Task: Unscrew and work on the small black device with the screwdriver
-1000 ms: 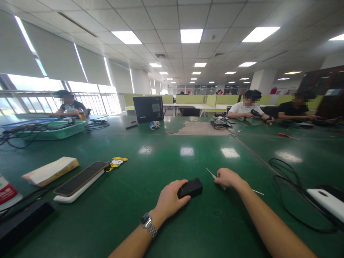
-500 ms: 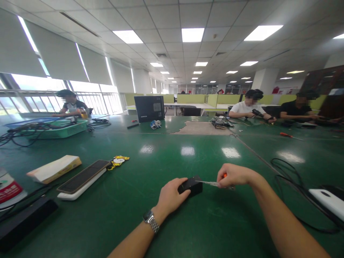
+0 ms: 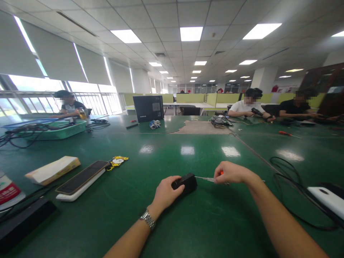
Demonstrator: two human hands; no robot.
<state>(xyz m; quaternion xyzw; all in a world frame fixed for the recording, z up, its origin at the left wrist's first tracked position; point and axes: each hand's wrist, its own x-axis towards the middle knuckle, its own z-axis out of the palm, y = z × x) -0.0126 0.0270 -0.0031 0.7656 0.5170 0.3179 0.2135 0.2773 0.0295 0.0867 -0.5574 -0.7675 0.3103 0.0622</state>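
Note:
My left hand (image 3: 166, 193), with a metal watch on its wrist, grips a small black box (image 3: 189, 183) on the green table (image 3: 188, 222). Its thumb lies over the near side and its fingers over the far side. To the right, my right hand (image 3: 225, 172) is closed on a screwdriver (image 3: 205, 178) with a clear shaft or handle part and a bit of orange showing. The thin metal tip points left and reaches the box's right end; whether it touches cannot be made out.
At left lie a phone (image 3: 83, 176) on a white slab, a paper packet (image 3: 53, 170), a bottle (image 3: 9, 191) and a green basket (image 3: 61, 130). Black cables (image 3: 285, 186) and a white device (image 3: 326, 200) are at right. Several people sit farther back.
My left hand and the black box have shifted slightly left, and the box has turned so its right end faces me more. My right hand has moved slightly left and up with the screwdriver.

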